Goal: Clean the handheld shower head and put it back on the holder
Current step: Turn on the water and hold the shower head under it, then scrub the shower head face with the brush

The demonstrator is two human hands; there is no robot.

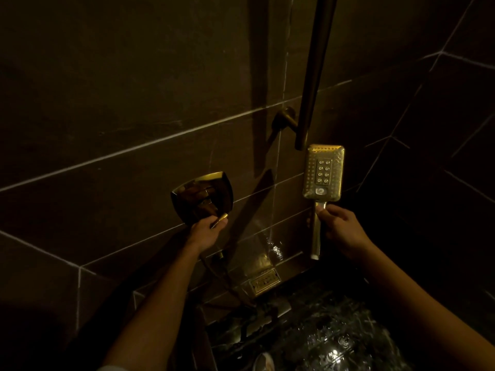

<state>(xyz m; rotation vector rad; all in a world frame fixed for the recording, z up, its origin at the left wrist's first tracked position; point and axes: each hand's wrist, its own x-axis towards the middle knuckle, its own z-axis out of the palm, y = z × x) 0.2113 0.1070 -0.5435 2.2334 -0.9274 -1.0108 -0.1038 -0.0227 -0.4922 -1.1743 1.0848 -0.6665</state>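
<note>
Both hands reach forward (arms outstretched), left hand [207,227] and right hand [338,226] each closed in grip.

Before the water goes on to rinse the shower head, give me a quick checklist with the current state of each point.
1. Right hand has a firm hold on the shower head handle: ok, fingers wrapped around it just below the head.
2. Left hand on the valve lever: ok, gripping it below the square wall plate.
3. Spray face aimed away from the person: not ok, the nozzles face the camera.
4. Hose free of kinks: cannot tell, too dark.
5. Water already running: cannot tell; the wall below looks wet.
6. Holder free for return: cannot tell, only the rail shows.
</note>
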